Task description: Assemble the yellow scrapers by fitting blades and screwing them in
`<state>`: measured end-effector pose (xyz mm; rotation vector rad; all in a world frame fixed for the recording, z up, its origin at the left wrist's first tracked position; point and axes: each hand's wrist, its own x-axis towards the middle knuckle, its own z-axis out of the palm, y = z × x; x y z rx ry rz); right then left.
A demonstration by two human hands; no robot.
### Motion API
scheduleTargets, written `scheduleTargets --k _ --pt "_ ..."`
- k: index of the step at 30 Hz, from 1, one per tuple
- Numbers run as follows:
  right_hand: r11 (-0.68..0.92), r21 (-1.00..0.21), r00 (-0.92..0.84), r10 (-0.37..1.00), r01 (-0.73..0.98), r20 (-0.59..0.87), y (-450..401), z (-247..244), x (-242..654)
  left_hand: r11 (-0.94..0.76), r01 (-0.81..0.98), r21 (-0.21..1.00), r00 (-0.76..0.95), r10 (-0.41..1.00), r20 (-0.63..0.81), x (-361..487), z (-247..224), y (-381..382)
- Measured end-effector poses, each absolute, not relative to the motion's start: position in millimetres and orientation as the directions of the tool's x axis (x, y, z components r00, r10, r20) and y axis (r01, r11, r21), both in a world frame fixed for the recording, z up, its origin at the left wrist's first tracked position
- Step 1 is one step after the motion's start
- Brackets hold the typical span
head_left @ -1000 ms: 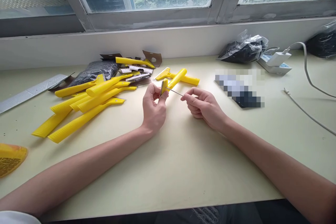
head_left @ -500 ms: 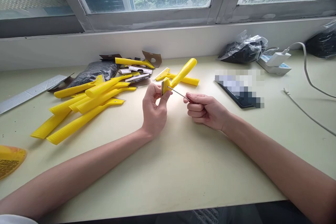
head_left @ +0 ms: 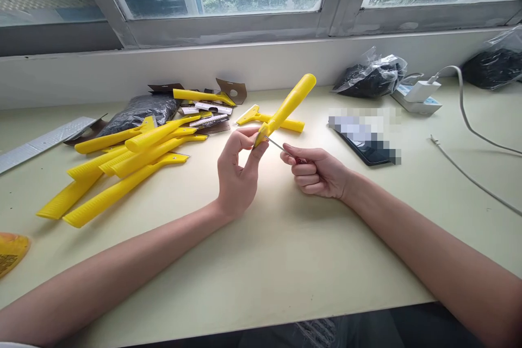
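Note:
Between thumb and fingers, my left hand (head_left: 238, 176) pinches the head of a yellow scraper (head_left: 292, 100), whose handle slants up to the right, above the table. My right hand (head_left: 316, 171) is closed round the handle of a screwdriver (head_left: 275, 143); a bit of red shows between the fingers. The thin metal shaft points left, its tip at the scraper head. Just behind lies another yellow scraper (head_left: 285, 123) on the table. A heap of yellow scrapers (head_left: 142, 157) spreads to the left of my left hand.
A black plastic bag (head_left: 141, 111) and small boxes (head_left: 210, 119) lie behind the heap. A long silvery strip (head_left: 44, 144) is at far left. Right of my hands lie a partly blurred phone (head_left: 367, 149), a power strip with charger (head_left: 420, 98), a cable (head_left: 473, 174) and a bag of dark material (head_left: 371, 77).
The scraper in my left hand has tilted, its handle end now higher and further right. The screwdriver tip stays at its head. The whole view has shifted slightly.

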<state>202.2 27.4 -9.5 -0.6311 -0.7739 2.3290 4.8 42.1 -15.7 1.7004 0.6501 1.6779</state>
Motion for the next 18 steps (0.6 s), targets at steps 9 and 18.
scheduleTargets --k 9,18 --pt "-0.093 -0.967 -0.201 0.978 -0.239 -0.044 -4.0 -8.9 175.3 -0.393 -0.237 0.888 0.122 0.895 0.429 3.9 -17.6 43.8" --pt "0.587 -0.486 -0.075 0.684 0.647 0.726 -8.4 -15.1 196.2 -0.240 -0.168 0.956 0.259 0.925 0.278 2.2 -18.1 44.5"
